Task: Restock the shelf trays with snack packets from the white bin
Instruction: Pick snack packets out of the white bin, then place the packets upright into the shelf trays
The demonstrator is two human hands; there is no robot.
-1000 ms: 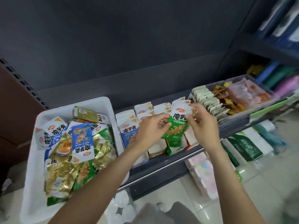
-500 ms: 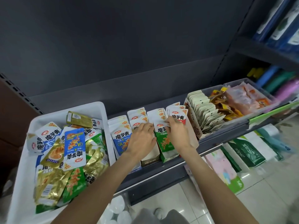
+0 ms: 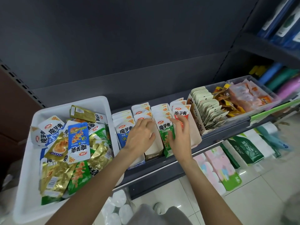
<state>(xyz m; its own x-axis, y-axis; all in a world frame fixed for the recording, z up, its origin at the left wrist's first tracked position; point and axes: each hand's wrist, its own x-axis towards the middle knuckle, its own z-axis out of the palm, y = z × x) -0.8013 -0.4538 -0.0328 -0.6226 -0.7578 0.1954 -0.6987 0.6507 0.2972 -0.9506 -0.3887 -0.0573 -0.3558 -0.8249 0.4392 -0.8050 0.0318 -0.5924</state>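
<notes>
1 head cam only, wide-angle, looking forward and steeply down at the shelf (image 3: pixel 162 166) front edge from close range; white bin (image 3: pixel 29 184) lower left, floor (image 3: pixel 253 192) lower right.

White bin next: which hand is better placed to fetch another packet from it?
Left, probably. The left hand hovers open over the trays nearest the white bin, holding nothing. The right hand is farther from it, its fingers against the green packet and red packet.

We read "魔芋爽" on the green packet (image 3: pixel 165 127), the red packet (image 3: pixel 181 113) and the blue binned packet (image 3: pixel 79 140), each with "20%" corner marks.
</notes>
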